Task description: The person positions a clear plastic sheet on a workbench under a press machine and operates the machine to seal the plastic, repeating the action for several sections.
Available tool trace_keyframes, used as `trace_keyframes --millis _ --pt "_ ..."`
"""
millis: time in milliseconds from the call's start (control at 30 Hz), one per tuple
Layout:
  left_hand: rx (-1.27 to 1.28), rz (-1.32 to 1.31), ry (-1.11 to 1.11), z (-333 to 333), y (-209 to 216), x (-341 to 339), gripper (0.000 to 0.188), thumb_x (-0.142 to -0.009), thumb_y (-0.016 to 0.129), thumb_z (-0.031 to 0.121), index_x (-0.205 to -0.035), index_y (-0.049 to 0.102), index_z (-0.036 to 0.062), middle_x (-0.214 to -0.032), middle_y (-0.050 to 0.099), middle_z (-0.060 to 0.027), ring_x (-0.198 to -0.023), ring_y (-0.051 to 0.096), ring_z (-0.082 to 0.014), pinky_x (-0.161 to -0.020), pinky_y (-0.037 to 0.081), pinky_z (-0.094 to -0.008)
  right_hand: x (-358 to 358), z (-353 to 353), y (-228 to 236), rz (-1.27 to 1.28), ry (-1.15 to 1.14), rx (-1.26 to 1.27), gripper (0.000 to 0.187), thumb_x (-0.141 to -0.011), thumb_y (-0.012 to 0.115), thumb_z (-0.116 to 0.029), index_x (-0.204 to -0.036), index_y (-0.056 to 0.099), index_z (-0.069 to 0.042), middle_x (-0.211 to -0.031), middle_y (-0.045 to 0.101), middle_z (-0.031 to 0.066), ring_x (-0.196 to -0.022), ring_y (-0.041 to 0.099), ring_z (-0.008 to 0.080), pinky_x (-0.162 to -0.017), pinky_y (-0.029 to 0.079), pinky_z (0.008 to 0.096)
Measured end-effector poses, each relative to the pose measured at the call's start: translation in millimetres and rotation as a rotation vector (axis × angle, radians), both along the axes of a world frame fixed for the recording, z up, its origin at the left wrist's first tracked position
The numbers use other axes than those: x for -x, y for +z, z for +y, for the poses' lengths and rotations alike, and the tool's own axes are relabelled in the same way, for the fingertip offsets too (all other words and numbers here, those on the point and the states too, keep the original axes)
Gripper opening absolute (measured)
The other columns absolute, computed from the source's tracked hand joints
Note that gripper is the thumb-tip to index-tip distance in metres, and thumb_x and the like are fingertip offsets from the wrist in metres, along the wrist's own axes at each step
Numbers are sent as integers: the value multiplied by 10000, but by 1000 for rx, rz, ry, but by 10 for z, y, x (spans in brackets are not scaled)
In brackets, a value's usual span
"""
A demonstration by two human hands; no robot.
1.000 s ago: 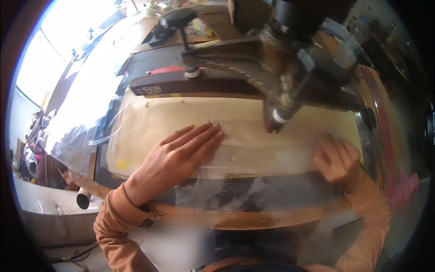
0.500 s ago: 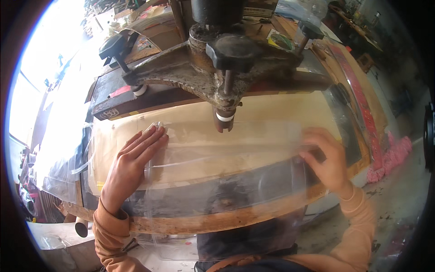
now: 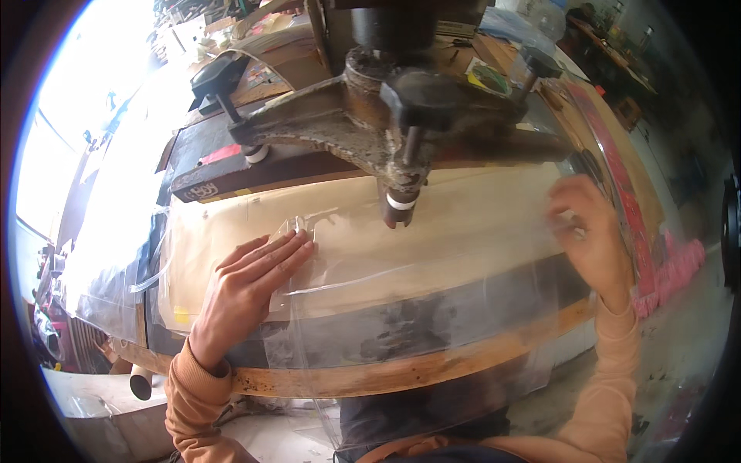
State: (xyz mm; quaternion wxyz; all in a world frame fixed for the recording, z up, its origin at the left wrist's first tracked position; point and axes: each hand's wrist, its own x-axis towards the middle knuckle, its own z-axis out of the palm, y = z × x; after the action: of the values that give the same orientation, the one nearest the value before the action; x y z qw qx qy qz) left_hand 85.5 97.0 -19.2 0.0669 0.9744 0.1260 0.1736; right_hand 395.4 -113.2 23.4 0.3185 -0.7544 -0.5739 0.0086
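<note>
My left hand [image 3: 258,289] lies with its fingers stretched out, pressing on crumpled clear plastic near its fingertips. From there a clear plastic sheet [image 3: 432,316] spreads to the right and hangs over the wooden front edge of the table. Beneath it is a tan paper-like sheet [image 3: 486,201] on the dark tabletop. My right hand [image 3: 587,231] is raised near the plastic's right side, fingers curled and somewhat blurred. A small pale gleam shows at its fingers, but what they hold cannot be made out.
A worn metal machine head [image 3: 386,139] with black knobs [image 3: 421,100] hangs just above the tan sheet. Behind it runs a dark bar [image 3: 255,181]. A red strip [image 3: 610,177] and pink cloth [image 3: 675,262] lie at the right. The wooden table edge [image 3: 401,378] curves in front.
My right hand has moved right and upward from the plastic's edge, and the plastic reaches farther right. The left hand still presses the plastic. The whole view has shifted slightly.
</note>
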Motion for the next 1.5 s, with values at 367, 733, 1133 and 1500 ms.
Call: trace_keyframes --millis 367,733,1133,1500 --pt "-35 -18 91 177 -62 84 475 -637 509 -72 -1063 646 86 -1115 628 -72 -1073 583 -220 -930 462 -359 176 368 -419 -557 195 33 280 -696 563 46 -973 597 13 -1034 604 161 -950 595 317 -789 511 362" --pt "-37 -17 221 205 -31 69 353 -724 513 -54 -1000 680 89 -1041 661 -71 -1035 609 -238 -892 492 -378 154 465 -548 -520 254 -71 254 -718 570 22 -970 577 40 -998 615 204 -968 609 326 -819 525 355" --pt "-167 38 190 217 -31 134 387 -719 529 -11 -1068 646 108 -1111 632 -56 -1069 585 -204 -924 476 -349 168 459 -607 -557 185 -63 277 -742 596 47 -1018 578 41 -1005 618 209 -984 609 339 -779 543 370" --pt "-51 -28 189 277 -113 122 354 -763 517 53 -1102 615 78 -1143 611 -79 -1097 564 -244 -922 472 -336 146 438 -634 -526 166 -10 315 -732 579 83 -1043 572 36 -1054 603 207 -997 599 345 -796 537 377"
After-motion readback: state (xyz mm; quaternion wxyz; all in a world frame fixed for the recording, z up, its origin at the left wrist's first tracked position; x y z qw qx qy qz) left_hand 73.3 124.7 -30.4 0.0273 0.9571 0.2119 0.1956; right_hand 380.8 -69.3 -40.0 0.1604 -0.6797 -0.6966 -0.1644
